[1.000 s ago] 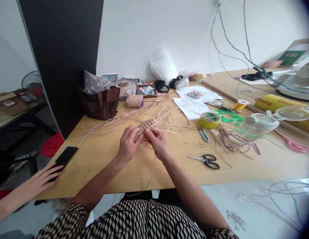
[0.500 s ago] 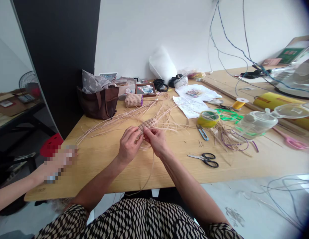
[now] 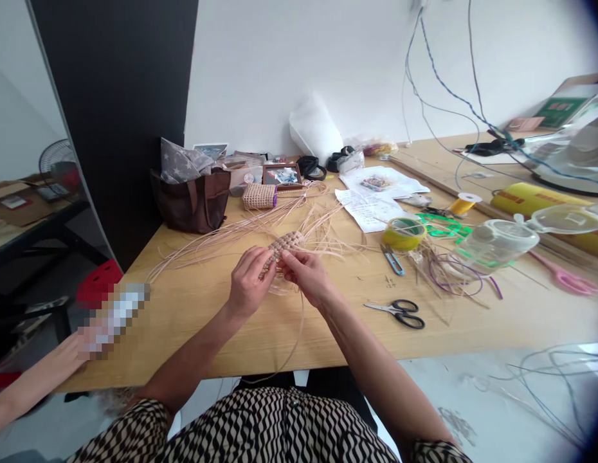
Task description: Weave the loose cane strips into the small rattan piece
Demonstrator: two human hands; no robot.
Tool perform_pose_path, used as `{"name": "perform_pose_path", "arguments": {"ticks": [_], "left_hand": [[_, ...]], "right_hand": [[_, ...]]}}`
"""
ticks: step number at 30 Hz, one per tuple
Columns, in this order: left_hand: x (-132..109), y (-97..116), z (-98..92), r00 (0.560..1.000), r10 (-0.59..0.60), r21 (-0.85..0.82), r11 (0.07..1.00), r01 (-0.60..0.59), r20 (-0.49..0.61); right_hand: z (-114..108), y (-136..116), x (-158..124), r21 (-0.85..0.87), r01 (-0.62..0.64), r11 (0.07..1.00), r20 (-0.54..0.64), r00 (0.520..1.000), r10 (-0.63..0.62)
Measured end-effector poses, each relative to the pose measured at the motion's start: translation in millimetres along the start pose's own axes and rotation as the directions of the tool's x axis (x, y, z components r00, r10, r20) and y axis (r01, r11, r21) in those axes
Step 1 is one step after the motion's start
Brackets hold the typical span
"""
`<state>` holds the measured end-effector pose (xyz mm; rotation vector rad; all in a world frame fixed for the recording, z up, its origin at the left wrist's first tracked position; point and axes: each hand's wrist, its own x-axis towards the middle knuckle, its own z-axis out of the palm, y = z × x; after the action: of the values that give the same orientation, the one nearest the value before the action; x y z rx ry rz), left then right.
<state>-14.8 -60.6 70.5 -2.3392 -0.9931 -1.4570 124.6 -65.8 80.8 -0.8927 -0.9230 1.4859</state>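
Between my two hands is a small woven piece of pale pinkish-tan strips, held just above the table. My left hand grips its left end with curled fingers. My right hand pinches its near edge between thumb and fingers. Long loose strips fan out from the far side over the table. One single strip hangs from near my right hand down past the table edge. The fingertips are partly hidden behind the weave.
Black-handled scissors lie right of my hands, with blue thread snips and yellow tape beyond. A finished-looking woven pouch and a brown bag stand behind. Another person's arm reaches in at left. A clear plastic container stands right.
My hands keep hold of the woven piece in nearly the same place; the right hand has shifted slightly right. The other person's blurred hand has changed its pose at left.
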Motion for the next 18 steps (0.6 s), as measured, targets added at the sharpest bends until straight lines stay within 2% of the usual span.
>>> {"name": "perform_pose_path", "arguments": {"ticks": [6,9,12,15,18], "left_hand": [[2.7,2.5,-3.6,0.995,-0.031,0.026,0.999,0.029,0.092],[6.3,3.8,-7.2,0.988,-0.06,0.006,0.998,0.059,0.144],[10.3,5.6,-9.5,0.979,-0.098,-0.038,0.994,0.106,0.177],[12.5,7.8,-9.0,0.969,-0.127,-0.108,0.983,0.152,0.21],[12.1,9.1,-6.7,0.963,-0.134,-0.144,0.975,0.171,0.236]], "right_hand": [[-1.5,1.2,-1.6,-0.174,0.134,0.976,0.041,0.991,-0.129],[0.6,6.9,-2.5,-0.228,0.208,0.951,0.019,0.978,-0.209],[4.9,15.9,-4.3,-0.319,0.308,0.897,-0.03,0.942,-0.334],[9.3,24.3,-4.6,-0.456,0.319,0.831,-0.106,0.907,-0.407],[9.6,27.1,-2.0,-0.492,0.312,0.813,-0.13,0.897,-0.423]]}}
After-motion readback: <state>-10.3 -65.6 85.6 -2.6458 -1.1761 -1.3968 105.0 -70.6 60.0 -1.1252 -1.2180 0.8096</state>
